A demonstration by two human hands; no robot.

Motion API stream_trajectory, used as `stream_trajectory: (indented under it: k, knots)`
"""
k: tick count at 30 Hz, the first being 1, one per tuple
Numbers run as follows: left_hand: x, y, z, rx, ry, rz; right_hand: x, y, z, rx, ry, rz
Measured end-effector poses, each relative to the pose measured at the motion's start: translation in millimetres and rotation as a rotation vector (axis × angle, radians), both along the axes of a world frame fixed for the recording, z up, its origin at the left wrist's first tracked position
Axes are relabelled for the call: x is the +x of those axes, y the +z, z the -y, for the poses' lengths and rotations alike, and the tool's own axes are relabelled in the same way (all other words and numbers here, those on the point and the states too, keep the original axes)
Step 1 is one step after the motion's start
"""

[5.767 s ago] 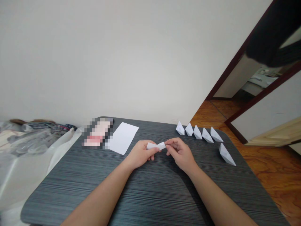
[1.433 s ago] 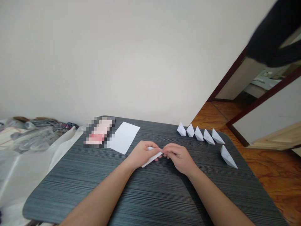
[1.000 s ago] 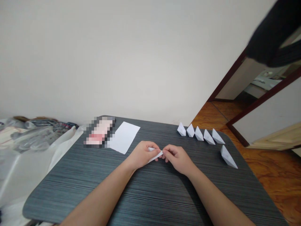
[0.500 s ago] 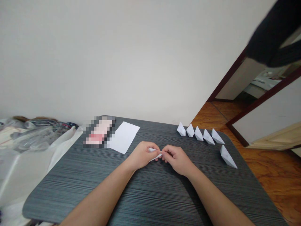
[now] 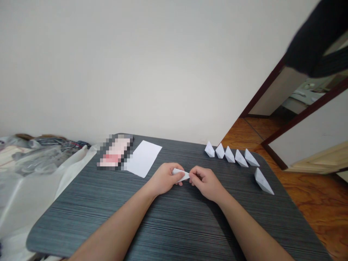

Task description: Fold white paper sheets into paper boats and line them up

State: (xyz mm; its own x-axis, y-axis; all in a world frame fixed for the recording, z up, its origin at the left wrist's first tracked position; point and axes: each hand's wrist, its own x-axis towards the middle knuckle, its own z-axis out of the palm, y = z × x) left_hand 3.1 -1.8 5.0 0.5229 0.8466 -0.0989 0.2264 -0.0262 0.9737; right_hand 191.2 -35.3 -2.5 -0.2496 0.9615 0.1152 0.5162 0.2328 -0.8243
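Observation:
A small folded piece of white paper (image 5: 186, 176) is held between my two hands above the middle of the dark table (image 5: 174, 224). My left hand (image 5: 164, 179) grips its left part, thumb on top and fingers beneath. At its right tip, my right hand (image 5: 205, 182) pinches the paper between thumb and fingers. Part of the paper is hidden by my fingers. Beyond my left hand lies a flat white sheet (image 5: 144, 158). Several folded paper boats (image 5: 230, 155) stand in a row at the back right, and another paper boat (image 5: 263, 182) sits nearer on the right.
A pixelated flat object (image 5: 114, 152) lies at the table's back left, beside the sheet. A pale wall (image 5: 163, 72) rises behind the table. Plastic-covered items (image 5: 40, 163) are on the left. Wooden flooring (image 5: 307, 192) and a doorway show on the right.
The folded paper has turned so that more of its flat white face shows. My right hand has shifted slightly to the right, still pinching the tip.

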Motion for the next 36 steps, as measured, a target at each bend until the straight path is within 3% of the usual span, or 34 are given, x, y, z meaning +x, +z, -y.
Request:
stream_trajectory:
  k: [8, 11, 15, 20, 25, 32, 36]
  knots:
    - [-0.6, 4.3, 0.1, -0.016, -0.017, 0.008, 0.8, -0.9, 0.1, -0.057, 0.016, -0.047]
    - [-3.9, 1.3, -2.9, -0.114, -0.017, 0.135, 2.4, -0.5, -0.8, -0.095, 0.0, -0.139]
    - [-7.4, -3.6, -6.2, -0.277, 0.079, 0.377, 3.4, -6.4, -0.6, -0.19, -0.012, -0.283]
    - [-4.9, -0.4, -2.8, -0.092, -0.014, 0.251, 1.5, -15.0, -0.6, -0.282, -0.009, -0.383]
    - [0.6, 7.1, 1.6, 0.142, -0.119, 0.162, -1.2, -11.4, -2.3, -0.313, 0.036, -0.436]
    - [3.0, 13.4, 3.3, 0.296, -0.062, 0.074, -3.1, -2.4, -0.5, -0.328, 0.106, -0.447]
    - [-0.3, 7.7, -0.2, 0.329, 0.112, -0.044, 2.2, -8.5, -3.6, -0.262, -0.065, -0.499]
